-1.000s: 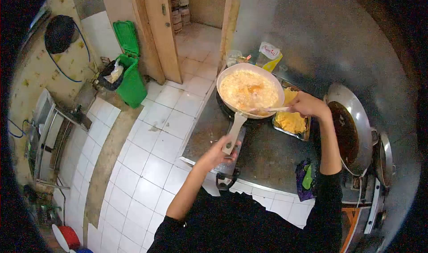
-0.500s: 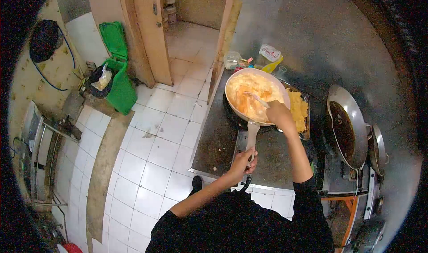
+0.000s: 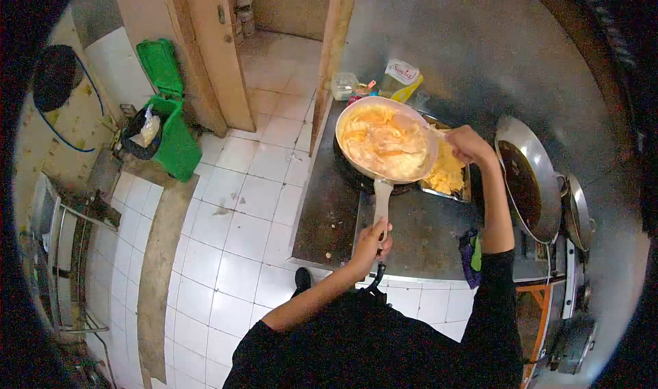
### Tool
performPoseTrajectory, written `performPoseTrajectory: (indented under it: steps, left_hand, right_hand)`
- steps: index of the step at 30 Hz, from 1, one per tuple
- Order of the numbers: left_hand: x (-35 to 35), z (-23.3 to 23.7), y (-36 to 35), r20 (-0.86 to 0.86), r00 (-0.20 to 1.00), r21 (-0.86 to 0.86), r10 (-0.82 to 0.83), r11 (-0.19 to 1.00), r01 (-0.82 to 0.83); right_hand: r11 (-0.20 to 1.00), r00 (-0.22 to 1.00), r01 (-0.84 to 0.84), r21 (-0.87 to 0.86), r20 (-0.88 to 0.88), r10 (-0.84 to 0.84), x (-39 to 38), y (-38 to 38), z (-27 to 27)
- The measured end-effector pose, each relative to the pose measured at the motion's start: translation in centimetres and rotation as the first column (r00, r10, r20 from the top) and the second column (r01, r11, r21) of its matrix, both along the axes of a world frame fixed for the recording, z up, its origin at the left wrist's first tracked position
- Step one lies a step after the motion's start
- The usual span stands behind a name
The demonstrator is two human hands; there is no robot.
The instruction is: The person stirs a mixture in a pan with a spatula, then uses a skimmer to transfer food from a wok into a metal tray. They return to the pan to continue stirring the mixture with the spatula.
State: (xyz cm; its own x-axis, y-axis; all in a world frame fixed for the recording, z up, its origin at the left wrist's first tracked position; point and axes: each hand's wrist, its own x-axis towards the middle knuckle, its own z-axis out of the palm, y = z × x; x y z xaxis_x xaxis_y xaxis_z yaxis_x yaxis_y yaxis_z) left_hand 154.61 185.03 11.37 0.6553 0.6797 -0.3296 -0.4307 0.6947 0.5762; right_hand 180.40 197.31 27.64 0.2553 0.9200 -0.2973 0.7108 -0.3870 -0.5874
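My left hand (image 3: 373, 241) is closed around the handle (image 3: 382, 204) of a pale frying pan (image 3: 433, 157), which is over a dark stove burner (image 3: 343, 161). Inside the pan is a soft yellow, orange and white mixture (image 3: 384, 142) that looks like egg. My right hand (image 3: 468, 146) is closed at the pan's right side, above a metal tray (image 3: 458, 197) of yellow food (image 3: 444, 173). It grips a slim pale utensil (image 3: 441, 134) that reaches to the pan's right rim; its working end is hard to make out.
Behind the pan stand a clear tub (image 3: 344, 86) and a white-and-yellow Sovia pouch (image 3: 401, 80). At the right is a wok of dark oil (image 3: 524, 183), with a lid (image 3: 579, 211) beside it. A purple-and-green cloth (image 3: 470, 259) hangs at the counter's front edge. A green bin (image 3: 179, 142) stands at left.
My right hand has moved right with the utensil, from over the mixture to beyond the pan's right rim. The mixture's streaks have shifted. My left hand keeps its hold on the handle.
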Motion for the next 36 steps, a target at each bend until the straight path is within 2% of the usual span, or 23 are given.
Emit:
performPoseTrajectory:
  steps: [1, 5, 7, 9, 11, 16, 18, 19, 21, 25, 27, 28, 29, 31, 32, 36]
  left_hand:
    - [0.1, -0.2, 0.0, 0.016, 1.000, -0.004, 0.005, 1.000, -0.005]
    - [0.0, 0.3, -0.1, -0.013, 1.000, -0.030, 0.011, 0.999, -0.011]
    - [-0.1, 0.8, -0.3, -0.010, 1.000, -0.026, 0.021, 0.999, -0.022]
    - [0.0, 1.0, -0.3, -0.005, 0.999, -0.020, 0.035, 0.999, -0.035]
    - [0.0, 0.8, -0.4, -0.014, 0.999, -0.010, 0.033, 0.999, -0.033]
    - [0.3, -0.5, -0.3, -0.012, 0.999, 0.020, 0.032, 0.999, -0.032]
    - [0.2, -0.3, -0.1, -0.016, 1.000, 0.034, 0.016, 0.999, -0.015]
    - [0.1, -0.1, -0.1, -0.034, 0.999, 0.016, 0.004, 1.000, -0.003]
    - [0.1, 0.2, -0.1, -0.057, 0.998, -0.002, -0.013, 1.000, 0.013]
    - [0.2, 0.4, -0.3, -0.118, 0.993, 0.010, -0.005, 1.000, 0.007]
    - [0.4, 0.5, -0.6, -0.135, 0.991, 0.019, -0.003, 1.000, 0.005]
    - [0.5, 0.4, -0.7, -0.133, 0.991, 0.028, 0.016, 1.000, -0.012]
    - [0.6, 0.4, -0.8, -0.130, 0.991, 0.038, 0.035, 0.999, -0.030]
    - [0.8, -0.2, -0.7, -0.120, 0.992, 0.044, 0.030, 0.999, -0.025]
    - [0.8, -0.4, -0.7, -0.108, 0.994, 0.047, 0.033, 0.999, -0.028]
    - [1.0, -0.2, -1.0, -0.155, 0.987, 0.027, 0.053, 0.998, -0.049]
  right_hand:
    - [0.999, 0.998, 0.012, -0.034, -0.055, -0.014, 0.6, -0.4, 1.2]
    - [0.991, 1.000, 0.000, -0.135, -0.013, -0.002, -0.4, -2.5, 7.1]
    - [0.973, 0.995, -0.077, -0.218, -0.077, 0.062, -1.7, -3.4, 9.0]
    - [0.968, 0.994, -0.084, -0.235, -0.086, 0.065, -1.8, -3.7, 8.4]
    - [0.904, 0.982, -0.181, -0.387, -0.119, 0.146, -2.0, -4.0, 7.2]
    - [0.875, 0.951, -0.202, -0.439, -0.300, 0.069, -5.4, -4.9, 2.0]
    - [0.941, 0.938, -0.204, -0.272, -0.328, 0.109, -5.4, -4.2, -1.8]
    - [0.942, 0.938, -0.204, -0.268, -0.328, 0.109, -6.2, -4.1, -2.6]
    - [0.986, 0.890, -0.103, -0.135, -0.455, 0.031, -8.3, -4.0, -4.0]
    - [0.995, 0.896, -0.040, -0.090, -0.444, -0.004, -10.4, -2.0, -6.7]
    - [0.995, 0.911, 0.044, 0.088, -0.412, -0.003, -11.0, -1.2, -8.1]
    - [0.989, 0.822, 0.112, 0.098, -0.569, -0.036, -10.7, -0.5, -9.2]
    - [0.988, 0.820, 0.119, 0.098, -0.570, -0.042, -10.1, 0.5, -10.5]
    - [0.966, 0.949, 0.149, 0.212, -0.306, -0.079, -8.6, 2.9, -12.4]
    - [0.965, 0.938, 0.202, 0.169, -0.317, -0.141, -8.0, 3.5, -12.2]
    - [0.965, 0.944, 0.235, 0.116, -0.265, -0.198, -4.8, 3.7, -10.0]
